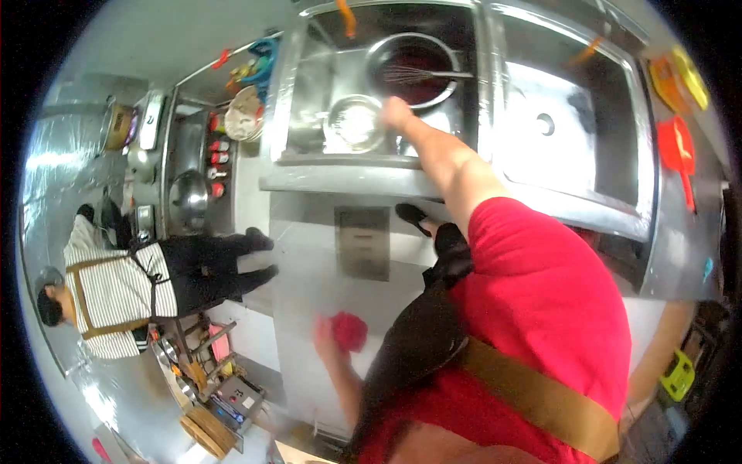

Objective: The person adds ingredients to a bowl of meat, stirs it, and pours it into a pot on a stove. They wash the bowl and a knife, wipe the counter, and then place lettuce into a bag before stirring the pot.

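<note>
My right hand (397, 113) reaches down into the left sink basin (315, 148), its fingers drawn in between two bowls. It overlaps the right rim of a small shiny bowl (355, 125); what it grips, if anything, is hidden. Just beyond it is a larger metal bowl (448, 52) holding dark red contents, with a wire whisk (433, 73) lying across its rim. Low at my side, away from the sink, my left hand (325, 338) is slightly blurred and closed around a bunched red cloth (349, 331).
A second basin (568, 166) adjoins on the right, beside a red scoop (677, 147) and a yellow container (680, 80). Left of the sink stand a white bucket (246, 114) and red-capped bottles (220, 158). Farther left a person (116, 286) in a striped top stands at a metal counter (58, 161).
</note>
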`<state>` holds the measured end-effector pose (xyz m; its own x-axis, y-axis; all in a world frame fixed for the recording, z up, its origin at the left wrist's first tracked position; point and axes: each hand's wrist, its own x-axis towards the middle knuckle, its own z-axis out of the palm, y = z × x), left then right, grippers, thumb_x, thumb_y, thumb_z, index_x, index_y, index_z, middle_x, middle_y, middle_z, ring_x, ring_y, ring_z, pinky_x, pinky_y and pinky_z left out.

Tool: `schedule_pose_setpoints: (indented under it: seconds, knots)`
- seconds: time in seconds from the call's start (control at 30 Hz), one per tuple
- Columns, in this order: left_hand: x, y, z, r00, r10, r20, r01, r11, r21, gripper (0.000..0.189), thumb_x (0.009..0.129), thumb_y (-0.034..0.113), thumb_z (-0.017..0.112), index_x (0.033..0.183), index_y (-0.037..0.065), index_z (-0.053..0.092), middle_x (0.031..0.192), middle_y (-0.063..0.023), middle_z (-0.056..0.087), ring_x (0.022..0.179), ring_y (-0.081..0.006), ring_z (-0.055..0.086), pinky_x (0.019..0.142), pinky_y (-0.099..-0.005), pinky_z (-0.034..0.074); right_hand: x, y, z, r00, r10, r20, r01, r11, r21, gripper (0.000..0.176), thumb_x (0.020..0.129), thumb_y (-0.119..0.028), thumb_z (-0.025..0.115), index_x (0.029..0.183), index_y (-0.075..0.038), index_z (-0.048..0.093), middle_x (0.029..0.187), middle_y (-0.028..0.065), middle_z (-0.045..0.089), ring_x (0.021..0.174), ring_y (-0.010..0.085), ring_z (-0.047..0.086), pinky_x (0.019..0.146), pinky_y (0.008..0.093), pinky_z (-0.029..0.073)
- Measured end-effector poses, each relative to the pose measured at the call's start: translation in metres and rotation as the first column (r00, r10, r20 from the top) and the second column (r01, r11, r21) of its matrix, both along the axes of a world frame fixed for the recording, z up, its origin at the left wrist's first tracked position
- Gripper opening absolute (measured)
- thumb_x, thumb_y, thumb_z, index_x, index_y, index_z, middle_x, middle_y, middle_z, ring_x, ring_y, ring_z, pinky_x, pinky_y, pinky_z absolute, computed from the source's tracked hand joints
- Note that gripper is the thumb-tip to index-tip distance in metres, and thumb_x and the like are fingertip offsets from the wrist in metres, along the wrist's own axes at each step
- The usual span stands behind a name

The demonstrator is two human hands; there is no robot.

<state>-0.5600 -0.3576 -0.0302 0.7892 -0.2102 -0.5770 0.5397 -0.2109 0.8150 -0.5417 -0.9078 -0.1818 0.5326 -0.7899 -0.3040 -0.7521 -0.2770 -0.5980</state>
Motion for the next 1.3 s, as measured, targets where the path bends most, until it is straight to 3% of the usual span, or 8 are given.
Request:
schedule_pose_setpoints:
  seconds: [0.13, 0.33, 0.4, 0.57, 0.77, 1.0, 1.1, 1.3]
  knots:
    - [-0.047, -0.01, 0.026, 0.997, -0.012, -0.08, 0.011, 1.0, -0.01, 0.051, 0.088, 0.018, 0.057, 0.129, -0.005, 0.037, 0.099, -0.0162, 0.062, 0.089, -0.025, 0.061, 0.075, -0.0391, 0.053, -0.045, 0.0, 0.046, 0.92, -0.132, 0.368, 0.066, 0.98, 0.188, 0.025, 0.069, -0.016, 0.057, 0.086, 0.0, 0.068, 0.083, 0.0195, 0.066, 0.076, 0.0308, 0.065, 0.073, 0.0382, 0.051]
    - [-0.097, -0.071, 0.038, 0.991, -0.105, -0.083, 0.103, 0.994, -0.017, 0.047, 0.091, 0.022, 0.055, 0.128, -0.002, 0.041, 0.11, -0.0165, 0.057, 0.094, -0.0267, 0.06, 0.077, -0.0406, 0.052, -0.168, -0.002, 0.171, 0.815, -0.406, 0.415, 0.185, 0.859, 0.477, 0.021, 0.074, -0.013, 0.062, 0.09, -0.001, 0.067, 0.071, 0.0094, 0.064, 0.06, 0.0171, 0.061, 0.055, 0.0309, 0.049]
    - [-0.118, -0.102, 0.047, 0.955, -0.291, 0.059, 0.292, 0.956, -0.005, 0.04, 0.093, 0.026, 0.052, 0.121, -0.002, 0.047, 0.105, -0.0142, 0.057, 0.094, -0.0253, 0.06, 0.079, -0.039, 0.052, -0.219, -0.024, 0.138, 0.645, -0.427, 0.634, -0.007, 0.826, 0.564, 0.022, 0.079, -0.018, 0.061, 0.092, -0.002, 0.065, 0.077, 0.0085, 0.064, 0.064, 0.0158, 0.059, 0.056, 0.0274, 0.048]
    - [-0.168, -0.215, 0.071, 0.946, -0.272, -0.18, 0.228, 0.946, -0.229, 0.035, 0.094, 0.036, 0.048, 0.091, 0.002, 0.056, 0.087, -0.0134, 0.059, 0.081, -0.0232, 0.061, 0.072, -0.0378, 0.052, -0.338, -0.072, 0.12, 0.763, -0.498, 0.412, -0.011, 0.627, 0.779, 0.008, 0.087, -0.014, 0.058, 0.091, -0.007, 0.059, 0.067, -0.0015, 0.055, 0.052, 0.0084, 0.048, 0.044, 0.0229, 0.04]
    - [-0.237, -0.361, 0.075, 0.833, -0.55, -0.06, 0.548, 0.835, -0.046, 0.032, 0.093, 0.031, 0.052, 0.08, 0.002, 0.055, 0.073, -0.0089, 0.058, 0.061, -0.0172, 0.059, 0.058, -0.029, 0.051, -0.456, -0.115, 0.011, 0.628, -0.755, 0.188, -0.299, -0.011, 0.954, 0.005, 0.084, -0.007, 0.054, 0.088, -0.007, 0.053, 0.07, 0.0041, 0.051, 0.045, 0.0087, 0.036, 0.037, 0.0201, 0.03]
    - [-0.306, -0.528, 0.034, 0.665, -0.747, -0.001, 0.745, 0.663, 0.073, 0.037, 0.088, 0.016, 0.06, 0.12, 0.002, 0.051, 0.092, -0.0105, 0.061, 0.078, -0.0161, 0.061, 0.068, -0.0296, 0.051, -0.496, -0.128, 0.064, 0.668, -0.686, 0.288, 0.211, 0.545, 0.811, 0.012, 0.08, -0.01, 0.057, 0.087, 0.0, 0.057, 0.071, 0.0083, 0.057, 0.05, 0.0142, 0.054, 0.041, 0.0253, 0.043]
    - [-0.337, -0.576, 0.04, 0.72, -0.691, -0.067, 0.683, 0.687, 0.246, 0.03, 0.084, 0.019, 0.064, 0.106, 0.001, 0.055, 0.082, -0.0085, 0.059, 0.072, -0.0147, 0.057, 0.064, -0.0293, 0.049, -0.497, -0.132, 0.047, 0.705, -0.635, 0.316, 0.303, 0.672, 0.675, 0.021, 0.079, -0.014, 0.058, 0.092, 0.003, 0.061, 0.071, 0.0117, 0.061, 0.052, 0.0166, 0.058, 0.044, 0.029, 0.047]
    - [-0.295, -0.587, -0.111, 0.57, -0.783, 0.249, 0.645, 0.613, 0.456, 0.02, 0.08, 0.014, 0.062, 0.075, 0.002, 0.047, 0.067, -0.0082, 0.054, 0.063, -0.0153, 0.05, 0.057, -0.0334, 0.043, -0.524, -0.194, 0.025, 0.912, -0.345, 0.224, 0.193, 0.84, 0.508, 0.052, 0.079, -0.04, 0.067, 0.11, 0.001, 0.06, 0.084, 0.0161, 0.066, 0.084, 0.0259, 0.063, 0.076, 0.0363, 0.049]
